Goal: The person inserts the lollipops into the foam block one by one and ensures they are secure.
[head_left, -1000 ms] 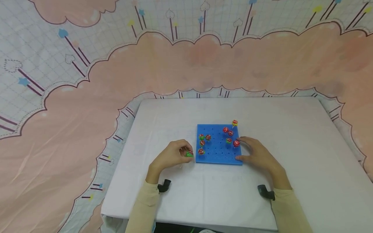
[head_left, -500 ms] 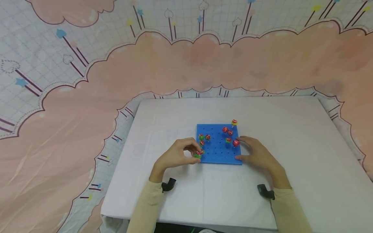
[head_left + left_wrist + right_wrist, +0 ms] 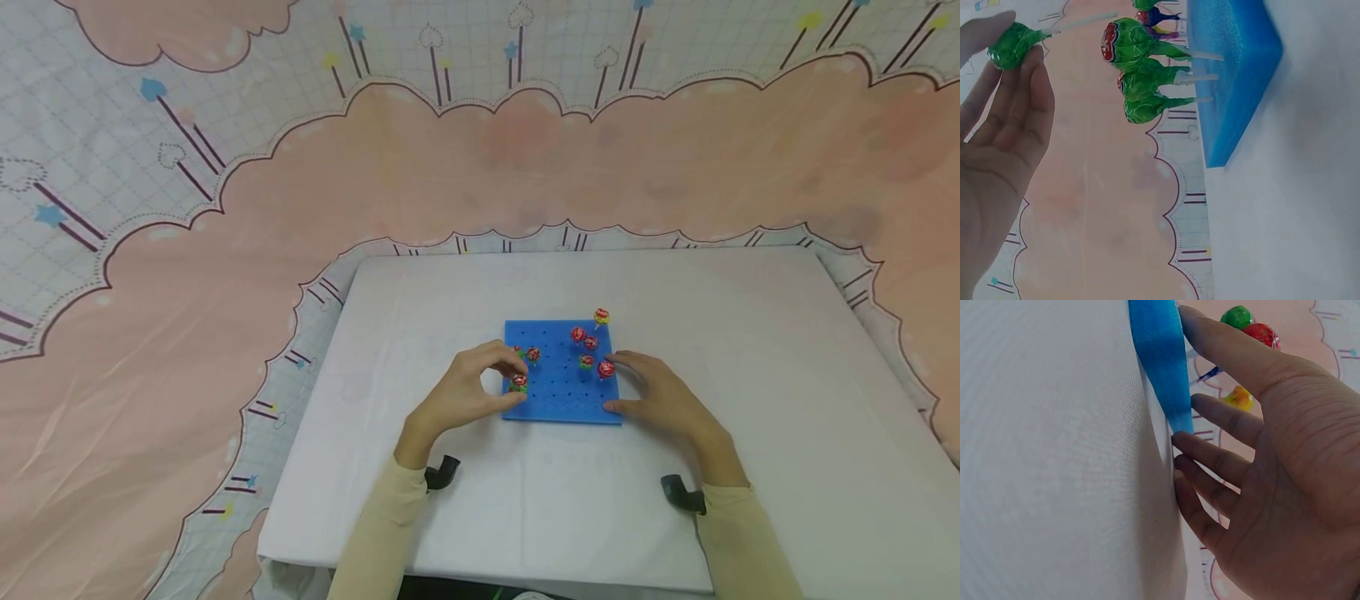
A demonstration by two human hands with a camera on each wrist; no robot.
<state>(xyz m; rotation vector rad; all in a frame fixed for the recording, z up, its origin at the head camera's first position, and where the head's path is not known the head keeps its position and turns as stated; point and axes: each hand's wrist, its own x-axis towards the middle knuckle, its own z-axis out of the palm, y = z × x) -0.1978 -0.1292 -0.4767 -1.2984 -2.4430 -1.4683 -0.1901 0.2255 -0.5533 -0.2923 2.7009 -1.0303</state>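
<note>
My left hand (image 3: 474, 390) is over the left side of a blue foam board (image 3: 564, 406) with small holes. It pinches a green-wrapped lollipop (image 3: 1013, 49) by its candy end. In the left wrist view, the free end of that lollipop's white stick is apart from the board, near several green lollipops (image 3: 1132, 44) standing in it. At the board's right edge rests my right hand (image 3: 663, 398). In the right wrist view its relaxed fingers (image 3: 1222, 419) lie against or close beside the blue edge, holding no lollipop. The left hand hides some of the planted lollipops in the head view.
Along the board's right half stand several red lollipops (image 3: 605, 369), a green one (image 3: 587, 362) and a yellow one (image 3: 602, 317) at the far corner. A white cloth covers the table (image 3: 420, 333). Patterned fabric (image 3: 480, 167) hangs behind.
Holding the green lollipop, my left hand has moved right and slightly away from me, from beside the board to over its left side. The right hand has stayed at the board's edge.
</note>
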